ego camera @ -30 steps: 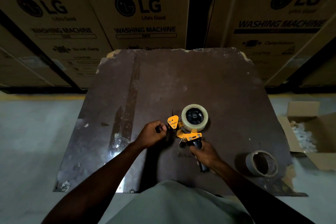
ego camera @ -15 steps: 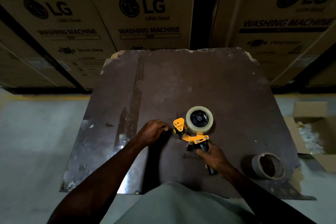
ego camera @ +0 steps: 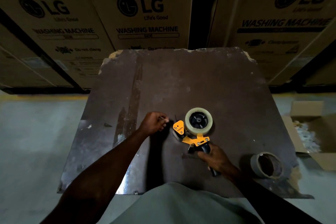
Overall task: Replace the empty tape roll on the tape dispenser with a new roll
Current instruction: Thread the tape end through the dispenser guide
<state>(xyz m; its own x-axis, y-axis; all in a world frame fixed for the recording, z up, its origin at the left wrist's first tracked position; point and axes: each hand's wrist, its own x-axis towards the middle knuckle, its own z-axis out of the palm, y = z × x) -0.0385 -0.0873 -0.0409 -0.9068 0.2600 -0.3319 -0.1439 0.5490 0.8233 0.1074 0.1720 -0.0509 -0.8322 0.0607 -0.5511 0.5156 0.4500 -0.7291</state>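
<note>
New roll (ego camera: 198,121) is seated on the hub of the tape dispenser (ego camera: 192,133), which lies on the bench (ego camera: 200,78) near its front edge, right of centre. Right hand (ego camera: 214,157) is wrapped shut around the black handle. Left hand (ego camera: 153,122) sits just left of the nose, fingers (ego camera: 164,120) pinched together; likely on the tape's free end, but too dark to confirm. Versus 1 s ago: left hand has pulled left, clear of the nose, dispenser shifted slightly right. Reads as the tape being drawn through the roller. Empty core (ego camera: 267,164) is off, lying at the bench's front right. Swap done, threading left. 3 LG cartons (ego camera: 145,9) stand behind.
</note>
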